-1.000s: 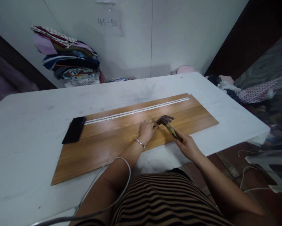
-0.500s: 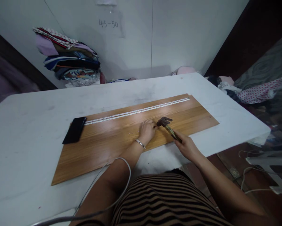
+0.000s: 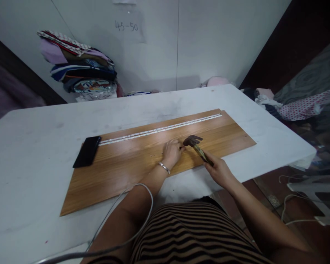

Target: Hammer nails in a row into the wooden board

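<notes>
A long wooden board (image 3: 126, 168) lies on the white table (image 3: 38, 146), with a pale strip (image 3: 159, 129) running along its far edge. My right hand (image 3: 218, 169) grips the handle of a claw hammer (image 3: 193, 142), whose head hovers just above the board. My left hand (image 3: 172, 151), with a bracelet on its wrist, rests on the board with fingers pinched together right beside the hammer head; what they pinch is too small to make out. A few small nails (image 3: 153, 155) lie on the board left of that hand.
A black phone (image 3: 87, 151) lies over the board's left end. Folded fabrics (image 3: 79, 68) are stacked against the wall behind the table. More cloth (image 3: 299, 104) is piled to the right. A white cable (image 3: 137, 205) loops over my left forearm.
The hammer head dipped towards my left fingertips half a second ago and is now raised slightly again. My left hand has stayed in place.
</notes>
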Motion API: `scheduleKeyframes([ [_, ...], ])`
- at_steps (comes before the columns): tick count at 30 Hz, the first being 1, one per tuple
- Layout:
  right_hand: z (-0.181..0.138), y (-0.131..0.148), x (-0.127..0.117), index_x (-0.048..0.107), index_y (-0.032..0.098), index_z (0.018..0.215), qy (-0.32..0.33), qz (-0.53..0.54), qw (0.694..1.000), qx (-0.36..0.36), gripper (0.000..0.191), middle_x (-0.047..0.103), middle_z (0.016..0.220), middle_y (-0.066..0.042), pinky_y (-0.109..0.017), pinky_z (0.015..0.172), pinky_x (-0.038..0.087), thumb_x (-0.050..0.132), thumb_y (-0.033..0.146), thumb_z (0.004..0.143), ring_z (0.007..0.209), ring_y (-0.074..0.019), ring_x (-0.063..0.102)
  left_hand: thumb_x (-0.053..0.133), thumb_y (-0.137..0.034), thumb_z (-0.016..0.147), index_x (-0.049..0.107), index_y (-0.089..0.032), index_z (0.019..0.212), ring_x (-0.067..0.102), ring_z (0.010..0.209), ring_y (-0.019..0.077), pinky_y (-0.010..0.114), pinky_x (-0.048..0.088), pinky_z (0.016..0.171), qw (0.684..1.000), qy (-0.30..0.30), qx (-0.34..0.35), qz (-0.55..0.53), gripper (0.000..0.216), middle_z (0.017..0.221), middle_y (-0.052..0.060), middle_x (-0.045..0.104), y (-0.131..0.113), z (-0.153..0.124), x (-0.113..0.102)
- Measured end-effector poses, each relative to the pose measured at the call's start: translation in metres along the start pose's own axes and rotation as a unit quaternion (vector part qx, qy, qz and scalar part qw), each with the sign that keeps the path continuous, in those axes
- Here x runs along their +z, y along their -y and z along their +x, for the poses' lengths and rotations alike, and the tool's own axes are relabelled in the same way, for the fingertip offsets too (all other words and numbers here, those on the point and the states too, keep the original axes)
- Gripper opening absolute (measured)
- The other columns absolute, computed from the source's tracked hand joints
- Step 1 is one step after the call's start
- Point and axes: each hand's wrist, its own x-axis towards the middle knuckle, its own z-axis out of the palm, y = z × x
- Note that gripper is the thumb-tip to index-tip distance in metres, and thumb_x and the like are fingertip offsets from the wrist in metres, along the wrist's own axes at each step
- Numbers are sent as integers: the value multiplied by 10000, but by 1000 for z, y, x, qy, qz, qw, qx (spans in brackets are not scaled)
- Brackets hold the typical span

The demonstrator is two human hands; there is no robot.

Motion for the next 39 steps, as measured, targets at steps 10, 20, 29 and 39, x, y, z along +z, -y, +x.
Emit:
scheduleKeyframes([
  [10,-1,-3,3,573,185,1369,1,-5,1000,2,558,655,1299,-113,-450,1003,497,506,166,815,1189,-289,623,687,-279,846,757,-220,876,591,986,201,338,427,879,1000,-3,0,-5,97,949,59,693,-3,0,-2],
  [20,0,-3,2,577,171,1361,6,-6,1000,1,545,661,1287,-121,-451,999,497,499,192,822,1177,-287,631,672,-274,857,756,-212,877,594,986,199,342,432,902,1000,0,4,-14,106,940,66,696,-2,0,-2],
  [29,1,-5,2,578,201,1364,12,-8,1000,5,559,663,1288,-101,-436,1002,500,513,167,809,1184,-277,628,689,-283,845,744,-204,857,590,981,206,346,424,876,1000,4,-3,-4,97,923,68,685,-5,-2,-5],
  [39,3,-2,1,588,191,1356,7,-2,1000,-1,548,685,1250,-107,-461,988,507,516,164,813,1154,-297,644,632,-225,865,734,-202,818,567,920,215,372,412,826,999,-36,15,30,114,870,67,659,-8,-17,-30],
])
